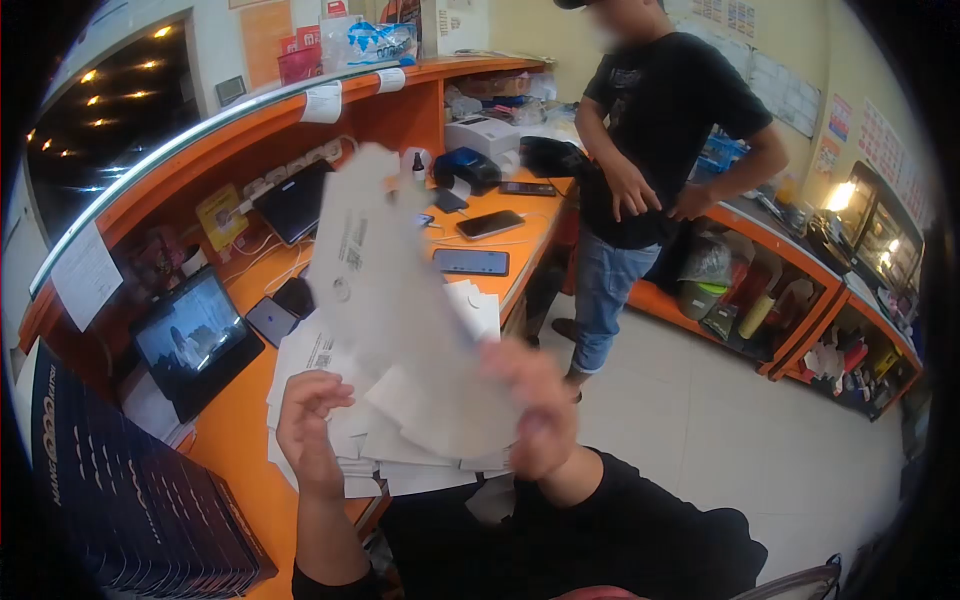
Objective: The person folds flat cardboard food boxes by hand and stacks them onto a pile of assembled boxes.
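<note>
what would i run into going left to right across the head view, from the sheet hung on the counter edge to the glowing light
white printed paper sheet → black tablet-like device with a lit screen → dark phone with a lit screen → blurred off-white flat card piece → standing person in black shirt and blue jeans → bright yellowish light

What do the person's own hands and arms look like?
The left hand and right hand wear no gloves. Black sleeves end short of both wrists. No watch shows; blur hides finer details on the right.
</note>
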